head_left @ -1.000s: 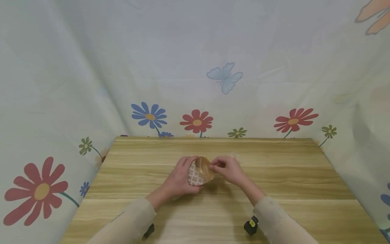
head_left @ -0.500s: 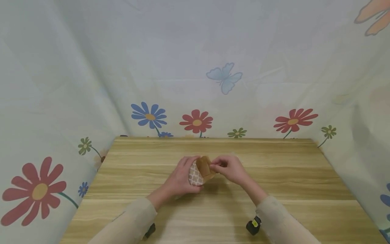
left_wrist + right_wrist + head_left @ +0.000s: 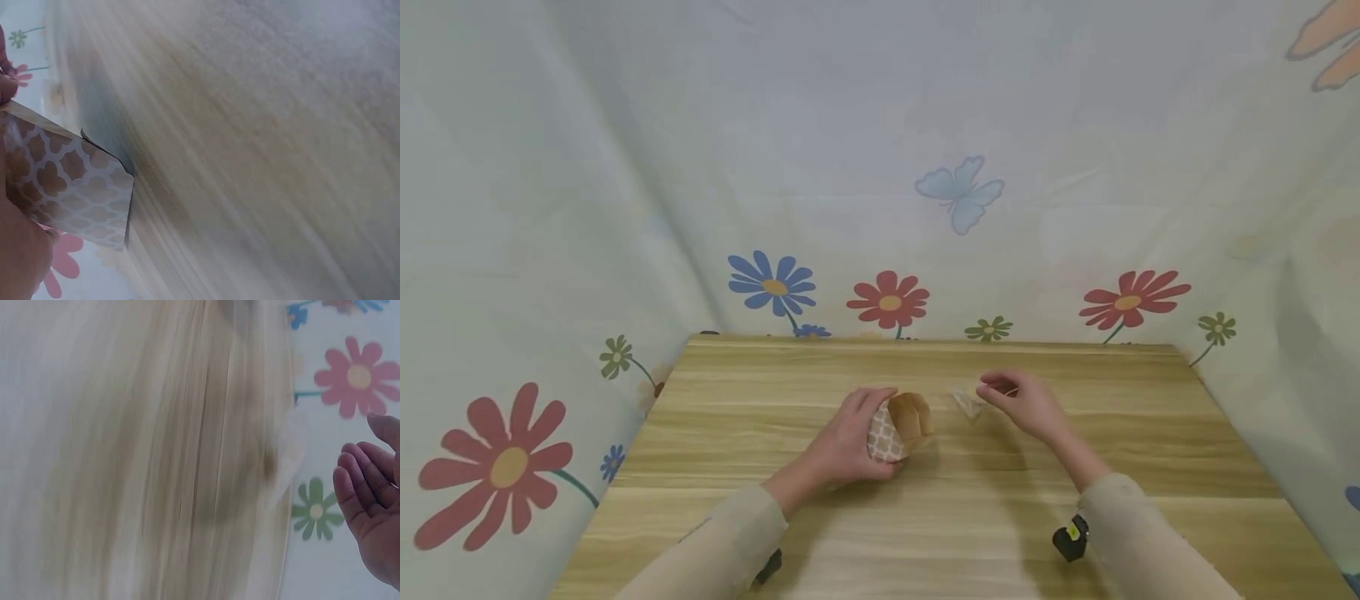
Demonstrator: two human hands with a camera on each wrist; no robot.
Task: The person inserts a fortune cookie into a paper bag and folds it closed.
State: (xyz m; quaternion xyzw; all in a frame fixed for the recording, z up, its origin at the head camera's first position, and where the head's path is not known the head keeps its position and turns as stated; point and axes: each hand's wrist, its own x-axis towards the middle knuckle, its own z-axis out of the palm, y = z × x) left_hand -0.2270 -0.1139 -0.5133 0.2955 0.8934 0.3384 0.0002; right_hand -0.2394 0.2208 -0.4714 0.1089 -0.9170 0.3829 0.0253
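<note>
My left hand point(image 3: 850, 437) grips a small paper bag point(image 3: 886, 433) with a white and tan lattice print, its thumb and fingers round the sides. The bag's mouth gapes to the right in the head view and shows plain brown paper inside; the bottom is hidden by the hand. Seen in the left wrist view, the printed side point(image 3: 69, 181) juts out beyond the fingers. My right hand point(image 3: 1026, 407) hovers to the right of the bag with loosely bent fingers. In the right wrist view its thumb stands apart from the fingers point(image 3: 359, 475), and nothing lies between them.
A small crumpled clear plastic piece point(image 3: 967, 403) lies on the wooden table point(image 3: 865, 533) between bag and right hand. Dark devices hang under both wrists, one with a yellow mark point(image 3: 1071, 537). A flowered cloth point(image 3: 1045, 250) encloses the table's back and sides.
My right hand has left the rim of the bag and moved right, so the clear plastic piece shows more fully. The left hand keeps its hold, almost in the same place.
</note>
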